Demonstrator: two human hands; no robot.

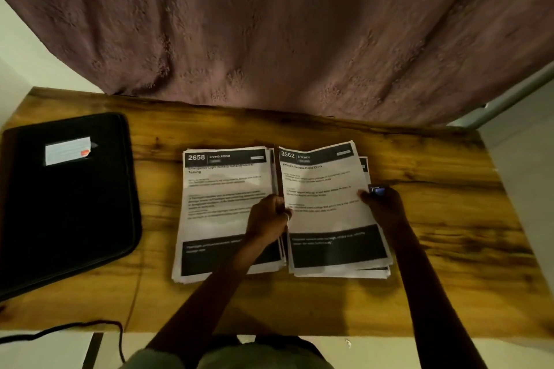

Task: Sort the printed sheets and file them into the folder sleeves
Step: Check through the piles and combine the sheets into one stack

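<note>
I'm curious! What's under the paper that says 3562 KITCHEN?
More printed sheets lie stacked under the 3562 sheet; only their edges peek out. Their words are covered.

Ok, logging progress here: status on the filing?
Left hand and right hand grip kitchen sheet atop right stack. Living-room stack alongside. Black folder closed, far left. Nothing in between.

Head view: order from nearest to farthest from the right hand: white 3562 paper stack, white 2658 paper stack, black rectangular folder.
1. White 3562 paper stack: held by the right hand.
2. White 2658 paper stack: centre-left.
3. Black rectangular folder: far left.
</note>
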